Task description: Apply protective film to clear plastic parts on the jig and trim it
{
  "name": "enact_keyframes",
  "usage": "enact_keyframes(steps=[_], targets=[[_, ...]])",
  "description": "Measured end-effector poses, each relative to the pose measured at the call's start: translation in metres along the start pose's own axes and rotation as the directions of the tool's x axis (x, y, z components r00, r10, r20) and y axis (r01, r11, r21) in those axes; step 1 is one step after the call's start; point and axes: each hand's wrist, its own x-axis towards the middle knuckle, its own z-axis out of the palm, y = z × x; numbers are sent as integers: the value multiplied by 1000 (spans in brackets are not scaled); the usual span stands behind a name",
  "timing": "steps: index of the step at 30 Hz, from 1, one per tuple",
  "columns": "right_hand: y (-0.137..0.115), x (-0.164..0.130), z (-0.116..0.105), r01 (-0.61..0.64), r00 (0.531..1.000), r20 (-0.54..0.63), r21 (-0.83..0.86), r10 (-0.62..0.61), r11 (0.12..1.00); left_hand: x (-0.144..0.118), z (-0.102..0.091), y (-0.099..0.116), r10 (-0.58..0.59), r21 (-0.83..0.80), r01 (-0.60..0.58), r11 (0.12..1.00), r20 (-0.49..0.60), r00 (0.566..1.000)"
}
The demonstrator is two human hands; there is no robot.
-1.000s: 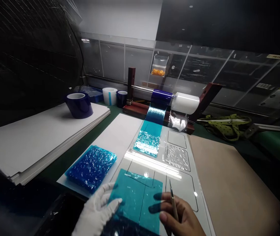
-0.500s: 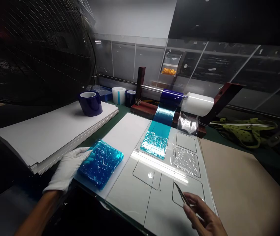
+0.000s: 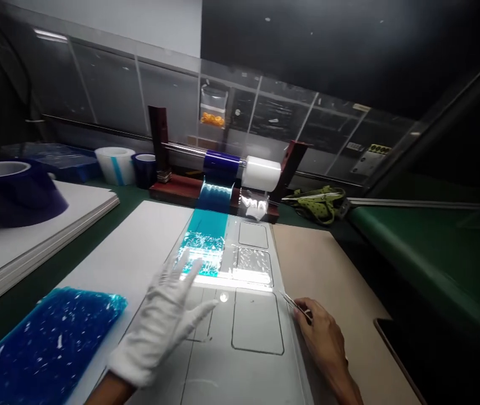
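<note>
My left hand (image 3: 161, 323), in a white glove, hovers open over the white cutting board (image 3: 240, 365), fingers spread and pointing toward the blue film strip (image 3: 203, 242). That strip runs down from a blue roll (image 3: 221, 165) on a red holder. My bare right hand (image 3: 322, 340) rests at the board's right edge and grips thin metal tweezers (image 3: 294, 305). A stack of crinkled blue film pieces (image 3: 45, 343) lies at the lower left.
A white roll (image 3: 260, 173) shares the holder's rod. A large blue tape roll (image 3: 12, 188) sits on stacked white sheets (image 3: 32, 236). A brown board (image 3: 328, 270) lies to the right. More rolls (image 3: 117, 165) and a green bag (image 3: 319, 202) stand behind.
My left hand left the blue film stack and moved right over the board. My right hand with the tweezers shifted to the board's right edge. The view swung right.
</note>
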Motion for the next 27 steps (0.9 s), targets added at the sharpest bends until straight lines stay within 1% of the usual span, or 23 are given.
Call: enact_keyframes(steps=[1,2,3,5,7,10,14,17,20,22,24,25,26,27], targets=[[1,6,0,-3,1000,-4,-9,3,1000,14,16,14,76,-14,-76,997,50,996],[0,11,0,-1,1000,-6,-18,1,1000,28,31,27,177,-43,-173,984,159,971],[0,15,1,3,1000,-6,-22,-3,1000,41,45,38,225,-59,-217,974,201,953],[-3,21,4,18,1000,1,-15,-18,1000,63,68,56,294,-84,-282,956,268,917],[-6,26,6,36,999,15,12,-36,999,78,84,67,329,-92,-316,944,290,899],[-8,31,8,53,997,47,84,-57,995,87,95,72,360,-85,-351,933,295,885],[-4,37,5,70,992,87,217,-91,974,93,98,74,366,-29,-371,928,252,896],[4,39,5,75,992,75,255,-97,964,97,101,76,373,25,-387,922,221,901],[19,38,6,58,998,3,192,-59,980,88,104,69,420,32,-430,902,162,893],[31,37,5,31,997,-67,117,-24,993,72,105,58,464,14,-467,884,97,881],[43,34,1,4,992,-122,47,2,999,49,104,45,508,3,-508,861,11,861],[48,33,-1,-8,990,-141,21,11,1000,36,102,41,547,-13,-547,837,16,837],[52,30,-5,-18,988,-154,1,18,1000,20,99,38,576,-23,-576,817,-6,817],[55,27,-9,-26,986,-162,-12,24,1000,4,94,38,556,-30,-556,830,-27,831]])
